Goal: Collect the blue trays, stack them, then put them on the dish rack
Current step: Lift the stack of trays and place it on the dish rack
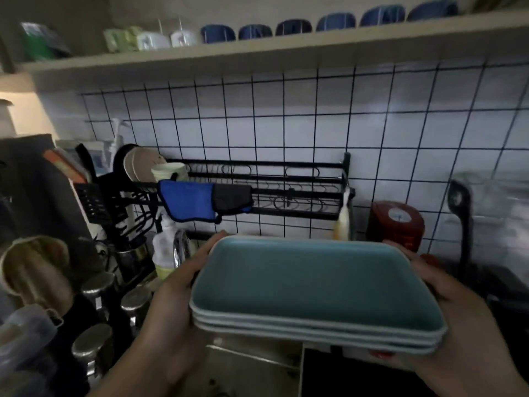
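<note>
Stack of blue trays (pixel 309 285): three rims count along the near edge, nested flat, open side up, top one empty. Held in the air in front of the chest, level, well below the dish rack (pixel 257 190) and not touching it.

Left hand (pixel 174 305) clamps the stack's left short end, thumb over the rim, fingers wrapped under and round the far corner. Right hand (pixel 446 308) does the same on the right end; thumb on top, fingertips show under the near right corner. Both closed on the stack. Two-end grip probably because the stack is wide and heavy-ish, and level hold keeps the nested trays from sliding on each other.

Collect + stack steps look done; only placing left.

Rack: black wire, wall-mounted against the tile wall (pixel 286 124), two tiers. Left part taken by round plates (pixel 141 167) standing on edge, a cup (pixel 169 171), and a blue-and-black mitt (pixel 200 200) draped over the front rail. Right part of the upper tier looks free, so prob. the landing spot. Needs a lift up and fwd.

Risks: faucet (pixel 180 247) and bottle (pixel 164 247) sit just beyond the left hand; red canister (pixel 396 227) beyond the right. Frame is dim and blurred, so slot spacing on the rack can't be judged.
</note>
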Action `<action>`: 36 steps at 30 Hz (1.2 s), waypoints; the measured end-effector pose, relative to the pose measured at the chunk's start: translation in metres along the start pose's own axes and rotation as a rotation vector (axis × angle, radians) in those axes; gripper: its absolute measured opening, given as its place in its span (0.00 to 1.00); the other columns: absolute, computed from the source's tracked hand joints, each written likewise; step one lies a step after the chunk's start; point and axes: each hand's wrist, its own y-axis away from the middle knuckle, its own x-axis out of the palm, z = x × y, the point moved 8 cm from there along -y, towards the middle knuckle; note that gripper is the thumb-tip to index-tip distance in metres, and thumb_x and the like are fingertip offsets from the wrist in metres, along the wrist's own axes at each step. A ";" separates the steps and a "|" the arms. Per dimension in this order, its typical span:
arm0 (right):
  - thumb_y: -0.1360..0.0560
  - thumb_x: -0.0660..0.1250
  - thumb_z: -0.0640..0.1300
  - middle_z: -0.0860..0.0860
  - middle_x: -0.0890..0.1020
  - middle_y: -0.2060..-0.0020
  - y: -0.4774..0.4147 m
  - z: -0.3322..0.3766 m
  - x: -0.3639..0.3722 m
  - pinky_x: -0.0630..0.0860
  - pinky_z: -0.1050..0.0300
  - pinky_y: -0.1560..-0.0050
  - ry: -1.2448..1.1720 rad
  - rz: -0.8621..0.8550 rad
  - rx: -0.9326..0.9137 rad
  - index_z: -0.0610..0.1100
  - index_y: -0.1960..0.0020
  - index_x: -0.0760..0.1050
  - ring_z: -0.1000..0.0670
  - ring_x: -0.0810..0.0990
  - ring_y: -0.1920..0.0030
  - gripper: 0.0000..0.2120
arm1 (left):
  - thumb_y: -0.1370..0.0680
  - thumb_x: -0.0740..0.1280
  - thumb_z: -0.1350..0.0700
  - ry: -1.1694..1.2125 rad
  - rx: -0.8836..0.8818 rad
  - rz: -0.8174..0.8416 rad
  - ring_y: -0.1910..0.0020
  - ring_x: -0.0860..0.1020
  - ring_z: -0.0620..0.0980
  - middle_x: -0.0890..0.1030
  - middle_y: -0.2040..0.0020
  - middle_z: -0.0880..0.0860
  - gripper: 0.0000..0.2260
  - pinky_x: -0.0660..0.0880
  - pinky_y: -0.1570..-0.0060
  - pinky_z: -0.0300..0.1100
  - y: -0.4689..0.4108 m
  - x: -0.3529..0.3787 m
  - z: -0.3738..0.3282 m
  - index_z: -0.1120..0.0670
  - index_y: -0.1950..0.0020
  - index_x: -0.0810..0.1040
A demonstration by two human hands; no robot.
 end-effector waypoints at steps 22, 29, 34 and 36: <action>0.27 0.64 0.50 0.46 0.81 0.73 -0.207 0.004 0.063 0.80 0.55 0.68 0.100 -0.349 0.015 0.43 0.70 0.82 0.46 0.80 0.75 0.17 | 0.20 0.64 0.52 -0.176 -0.109 0.124 0.63 0.85 0.58 0.86 0.60 0.59 0.12 0.82 0.66 0.54 -0.220 -0.029 -0.143 0.58 0.49 0.82; 0.26 0.64 0.52 0.45 0.80 0.74 -0.271 0.019 0.022 0.79 0.54 0.68 0.211 -0.456 0.092 0.43 0.60 0.75 0.44 0.78 0.73 0.13 | 0.19 0.63 0.50 -0.361 -0.133 0.099 0.70 0.84 0.52 0.83 0.60 0.58 0.12 0.81 0.72 0.47 -0.286 -0.015 -0.143 0.58 0.46 0.79; 0.27 0.64 0.56 0.43 0.80 0.72 -0.313 0.013 0.002 0.77 0.56 0.70 0.385 -0.459 0.209 0.41 0.57 0.76 0.44 0.78 0.74 0.17 | 0.19 0.61 0.46 -0.627 -0.163 0.134 0.60 0.83 0.52 0.82 0.52 0.58 0.16 0.80 0.67 0.45 -0.331 -0.019 -0.131 0.56 0.40 0.78; 0.27 0.66 0.56 0.42 0.80 0.66 -0.327 0.004 -0.008 0.75 0.55 0.68 0.437 -0.479 0.228 0.42 0.54 0.76 0.44 0.77 0.70 0.17 | 0.19 0.60 0.46 -0.725 -0.201 0.129 0.57 0.81 0.54 0.81 0.50 0.58 0.16 0.80 0.64 0.47 -0.344 -0.024 -0.119 0.57 0.40 0.77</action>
